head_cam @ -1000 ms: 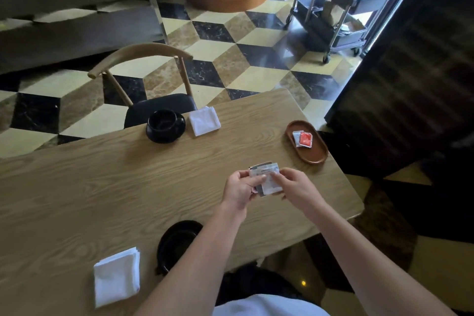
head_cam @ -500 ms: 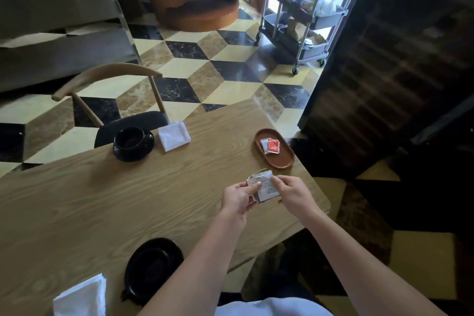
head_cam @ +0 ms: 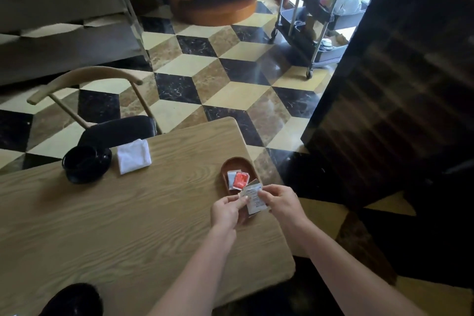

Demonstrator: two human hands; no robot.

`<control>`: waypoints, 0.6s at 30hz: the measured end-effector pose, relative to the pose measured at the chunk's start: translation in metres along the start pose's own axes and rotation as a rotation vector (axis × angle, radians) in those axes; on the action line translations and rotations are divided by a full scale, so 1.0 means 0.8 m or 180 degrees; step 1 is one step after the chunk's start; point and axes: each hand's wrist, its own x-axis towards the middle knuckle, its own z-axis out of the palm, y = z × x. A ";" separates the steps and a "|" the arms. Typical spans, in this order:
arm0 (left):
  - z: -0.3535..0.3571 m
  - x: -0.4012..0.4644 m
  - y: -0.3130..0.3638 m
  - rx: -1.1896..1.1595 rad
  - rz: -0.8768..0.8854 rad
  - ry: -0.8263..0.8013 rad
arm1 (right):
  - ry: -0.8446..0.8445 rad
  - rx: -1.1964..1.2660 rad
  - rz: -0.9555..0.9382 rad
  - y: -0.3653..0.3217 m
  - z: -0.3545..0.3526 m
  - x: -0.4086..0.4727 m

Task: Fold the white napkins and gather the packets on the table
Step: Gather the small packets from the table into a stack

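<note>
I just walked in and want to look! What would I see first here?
First, two hands, the left hand and the right hand, holding white packets together over the table's right edge. Just beyond them a red packet lies in a small brown tray. Farther left, a folded white napkin lies beside a black cup.

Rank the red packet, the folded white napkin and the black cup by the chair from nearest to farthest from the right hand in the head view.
Measured from the right hand:
1. Red packet, in the brown tray just up and left of the hand.
2. Folded white napkin, farther left, near the table's far edge.
3. Black cup, left of the napkin, beside the chair.
</note>
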 end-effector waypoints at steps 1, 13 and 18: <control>0.010 0.004 0.000 -0.0039 -0.0009 0.0057 | -0.0087 -0.0023 0.0018 0.001 -0.008 0.013; 0.017 0.061 -0.004 0.0207 -0.0214 0.0612 | -0.0591 -0.0347 0.0449 0.026 0.012 0.095; 0.021 0.094 -0.017 0.0869 -0.0187 0.0891 | -0.0564 -0.0777 0.0479 0.039 0.022 0.121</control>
